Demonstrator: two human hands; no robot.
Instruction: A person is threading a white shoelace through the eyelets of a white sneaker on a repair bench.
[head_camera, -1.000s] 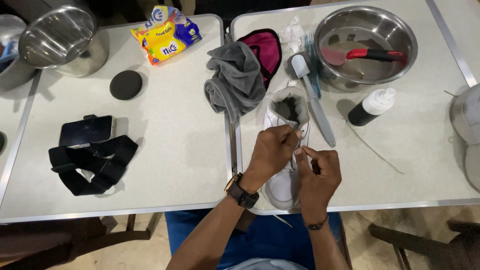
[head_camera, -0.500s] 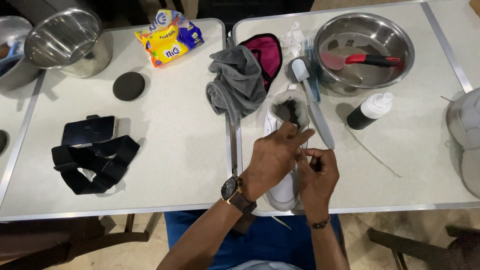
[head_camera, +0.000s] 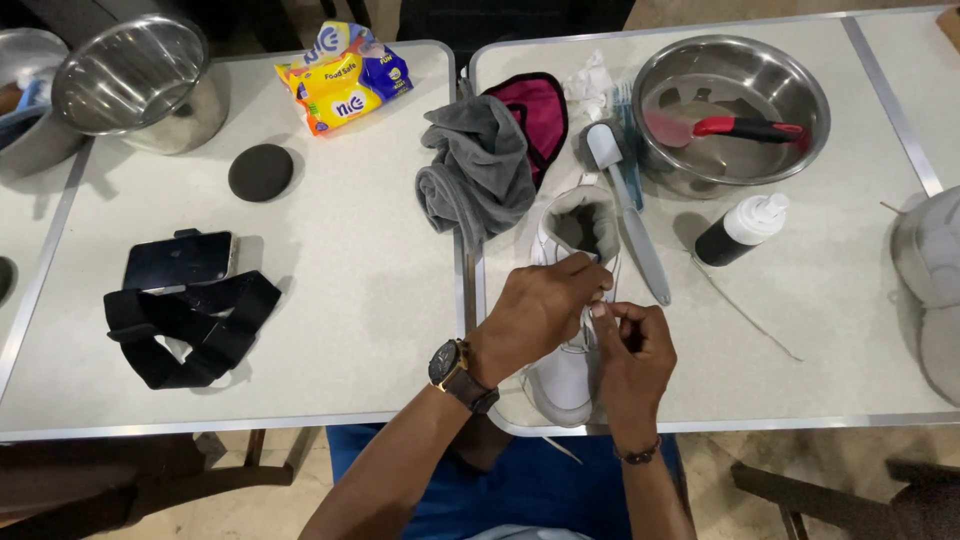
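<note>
Both hands on the white shoe (head_camera: 567, 372), which sits at the near edge of the right desk (head_camera: 830, 330), toe toward the person. Left hand (head_camera: 540, 312) lies across its top, fingers pinched on the lacing area. Right hand (head_camera: 632, 350) is just beside it, fingers curled together (what they pinch is hidden). Brush (head_camera: 630, 215) lies just right of the shoe, grey cloth (head_camera: 475, 170) behind it, bottle (head_camera: 740, 228) near the bowl (head_camera: 730, 112).
</note>
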